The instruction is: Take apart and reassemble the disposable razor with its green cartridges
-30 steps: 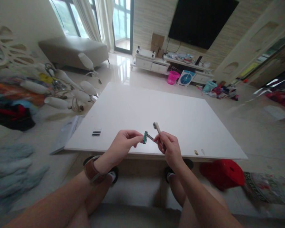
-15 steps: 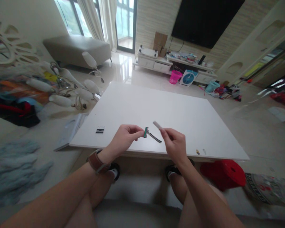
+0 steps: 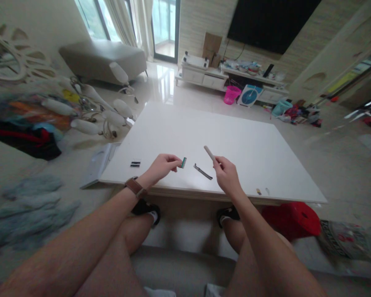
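My left hand (image 3: 162, 166) pinches a small green razor head (image 3: 183, 162) just above the white table (image 3: 235, 140). Between my hands a thin dark metal strip (image 3: 203, 172) lies flat on the table. A light grey stick-like handle (image 3: 209, 153) points up and away out of my right hand (image 3: 226, 176), whose fingers are closed around it. A brown watch strap (image 3: 135, 187) sits on my left wrist. My bare knees fill the lower part of the view.
A small black piece (image 3: 135, 164) lies near the table's left front edge, and two tiny bits (image 3: 262, 191) near its right front edge. A red stool (image 3: 292, 219) stands on the floor at the right. A chandelier (image 3: 89, 111) and clutter lie at the left.
The green head has come apart from the dark metal strip, which now lies on the table. My hands have moved apart, the left holding the head, the right the grey handle.
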Demonstrator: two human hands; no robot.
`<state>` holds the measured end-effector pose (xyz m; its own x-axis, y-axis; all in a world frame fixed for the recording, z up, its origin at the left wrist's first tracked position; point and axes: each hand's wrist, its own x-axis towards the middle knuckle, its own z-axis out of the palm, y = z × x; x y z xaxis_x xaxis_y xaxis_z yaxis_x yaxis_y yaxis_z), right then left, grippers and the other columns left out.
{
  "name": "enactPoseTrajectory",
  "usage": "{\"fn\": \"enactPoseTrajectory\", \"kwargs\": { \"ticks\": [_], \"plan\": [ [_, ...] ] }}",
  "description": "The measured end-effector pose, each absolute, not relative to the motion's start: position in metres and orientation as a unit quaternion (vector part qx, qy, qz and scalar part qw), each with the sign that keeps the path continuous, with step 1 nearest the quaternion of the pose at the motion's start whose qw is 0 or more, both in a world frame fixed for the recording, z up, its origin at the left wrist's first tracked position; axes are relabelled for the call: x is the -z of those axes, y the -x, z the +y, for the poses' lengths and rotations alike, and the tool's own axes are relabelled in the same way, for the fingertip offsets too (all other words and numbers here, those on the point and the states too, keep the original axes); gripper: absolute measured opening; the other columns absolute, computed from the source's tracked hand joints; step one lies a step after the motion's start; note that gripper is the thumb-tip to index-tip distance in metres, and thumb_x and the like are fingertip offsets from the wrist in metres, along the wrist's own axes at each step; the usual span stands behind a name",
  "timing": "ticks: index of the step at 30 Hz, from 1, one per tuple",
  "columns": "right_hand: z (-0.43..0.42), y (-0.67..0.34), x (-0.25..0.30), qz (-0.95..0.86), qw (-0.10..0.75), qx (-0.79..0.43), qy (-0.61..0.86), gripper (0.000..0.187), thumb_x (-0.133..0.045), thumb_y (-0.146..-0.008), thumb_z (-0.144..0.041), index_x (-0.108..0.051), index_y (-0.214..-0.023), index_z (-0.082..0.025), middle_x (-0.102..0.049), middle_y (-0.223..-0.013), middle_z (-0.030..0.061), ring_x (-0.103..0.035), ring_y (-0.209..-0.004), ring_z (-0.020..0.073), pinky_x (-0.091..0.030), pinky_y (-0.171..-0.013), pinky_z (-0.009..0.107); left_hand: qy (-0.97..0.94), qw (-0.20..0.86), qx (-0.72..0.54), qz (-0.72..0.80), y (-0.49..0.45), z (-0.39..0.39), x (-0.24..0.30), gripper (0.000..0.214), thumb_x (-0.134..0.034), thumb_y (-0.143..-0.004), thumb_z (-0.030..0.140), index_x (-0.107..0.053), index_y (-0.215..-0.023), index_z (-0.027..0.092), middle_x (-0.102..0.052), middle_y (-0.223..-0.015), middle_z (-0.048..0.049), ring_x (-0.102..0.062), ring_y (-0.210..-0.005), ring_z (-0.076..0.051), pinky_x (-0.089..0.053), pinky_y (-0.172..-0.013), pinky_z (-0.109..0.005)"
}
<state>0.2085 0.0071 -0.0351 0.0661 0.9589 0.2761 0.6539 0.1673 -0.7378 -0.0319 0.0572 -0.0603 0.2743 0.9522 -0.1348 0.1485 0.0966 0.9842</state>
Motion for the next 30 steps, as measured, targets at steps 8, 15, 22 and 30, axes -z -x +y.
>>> {"fn": "enactPoseTrajectory", "kwargs": {
  "ticks": [8,15,22,30],
  "plan": [
    [0.018,-0.197,0.066,-0.738,0.218,-0.212,0.602,0.021,-0.052,-0.093,-0.016,-0.070,-0.105,-0.017,-0.068,-0.093,0.0072,-0.059,-0.081,0.0167,-0.041,-0.074,0.028,-0.630,0.469,-0.240,0.570,0.049,0.084,0.115,0.022,-0.060,-0.078,0.031,-0.071,-0.075,0.012,-0.071,-0.068,-0.0071,-0.067,-0.065,-0.016,-0.050,-0.062,-0.025],
    [0.017,-0.192,0.089,-0.788,0.058,-0.184,0.584,0.028,-0.037,-0.104,-0.031,-0.060,-0.116,-0.020,-0.072,-0.106,0.0101,-0.065,-0.092,0.0199,-0.041,-0.073,0.027,-0.722,0.286,-0.176,0.605,0.035,0.086,0.132,0.019,-0.057,-0.084,0.023,-0.072,-0.081,0.013,-0.073,-0.073,-0.0088,-0.069,-0.068,-0.018,-0.050,-0.073,-0.028],
    [-0.010,-0.188,0.109,-0.808,0.002,-0.111,0.578,0.038,-0.026,-0.105,-0.038,-0.059,-0.113,-0.021,-0.070,-0.109,0.0117,-0.067,-0.094,0.0242,-0.046,-0.077,0.033,-0.797,0.119,-0.089,0.585,0.033,0.061,0.151,0.029,-0.048,-0.091,0.020,-0.074,-0.083,0.011,-0.069,-0.098,-0.0189,-0.068,-0.094,-0.029,-0.048,-0.082,-0.038],
    [-0.023,-0.248,0.104,-0.818,-0.047,-0.040,0.572,0.028,-0.035,-0.101,-0.022,-0.059,-0.116,-0.021,-0.063,-0.119,0.0126,-0.063,-0.105,0.0241,-0.050,-0.080,0.032,-0.827,0.038,-0.031,0.561,0.038,0.050,0.155,0.031,-0.043,-0.093,0.016,-0.073,-0.094,0.010,-0.066,-0.101,-0.0187,-0.066,-0.095,-0.027,-0.047,-0.087,-0.041]
  ]
}}
